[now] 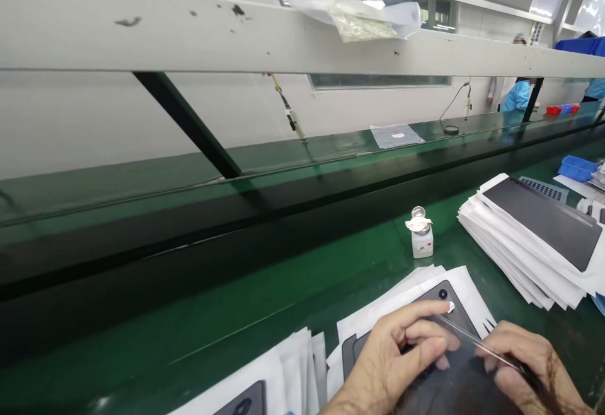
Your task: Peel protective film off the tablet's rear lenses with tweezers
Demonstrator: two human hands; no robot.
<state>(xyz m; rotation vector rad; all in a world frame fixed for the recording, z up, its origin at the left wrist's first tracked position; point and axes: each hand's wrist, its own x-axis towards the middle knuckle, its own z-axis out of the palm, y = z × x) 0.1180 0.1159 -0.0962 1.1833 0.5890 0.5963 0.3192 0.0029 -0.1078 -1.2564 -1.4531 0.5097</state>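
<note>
A dark grey tablet-like back panel [437, 290] with a round camera ring lies on white paper sheets in front of me. Over it, both hands hold up a clear plastic film [472, 339], its near part dark and see-through. My left hand [401, 355] has its thumb and bent fingers closed at the film's left edge. Its index finger stretches to a small white sticker [450, 307] at the fingertip, beside the camera ring. My right hand [529, 358] pinches the right edge of the film between thumb and fingers.
At right, another dark panel [543, 219] tops a stack of white sheets [510, 257]. A small white bottle [422, 241] with a raised lid stands behind my hands. More sheets [283, 371] lie lower left. A white beam [189, 30] crosses above; a person in blue [516, 95] is far right.
</note>
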